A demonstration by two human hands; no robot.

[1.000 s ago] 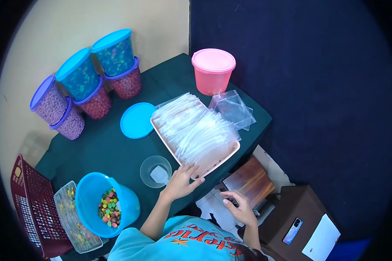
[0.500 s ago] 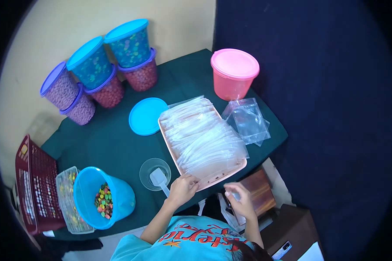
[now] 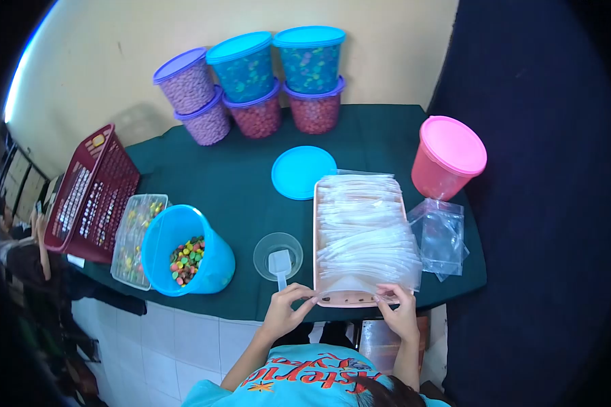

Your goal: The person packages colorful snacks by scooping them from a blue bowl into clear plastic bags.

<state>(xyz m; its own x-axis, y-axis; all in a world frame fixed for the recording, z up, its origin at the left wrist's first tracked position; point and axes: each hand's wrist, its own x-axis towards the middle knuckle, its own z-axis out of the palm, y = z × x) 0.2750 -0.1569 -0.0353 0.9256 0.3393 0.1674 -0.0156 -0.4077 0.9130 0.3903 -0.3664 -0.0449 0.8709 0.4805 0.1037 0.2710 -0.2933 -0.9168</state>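
A peach tray (image 3: 315, 234) is packed with rows of clear plastic bags (image 3: 363, 234) standing on edge. At its near end, my left hand (image 3: 290, 311) pinches the left side of the frontmost bag, close to the tray corner. My right hand (image 3: 399, 313) has its thumb and fingers closed on the same bag's right side. Several small dark bits show along the tray's near end between my hands. Left of the tray stands a clear bowl (image 3: 259, 256) with a white scoop (image 3: 280, 262) in it, its handle pointing toward my left hand.
A blue tub (image 3: 220, 261) of colourful candies, a clear lidded box (image 3: 137, 237) and a maroon basket (image 3: 95, 197) stand left. Behind lie a blue lid (image 3: 304, 172) and stacked candy tubs (image 3: 254, 119). Right are a pink tub (image 3: 448, 159) and loose plastic bags (image 3: 442, 241). Another person's arm (image 3: 43, 244) shows far left.
My right hand has come from beyond the tray's edge onto the front bag. My left hand stays by the tray's near-left corner. The whole view has turned and shifted.
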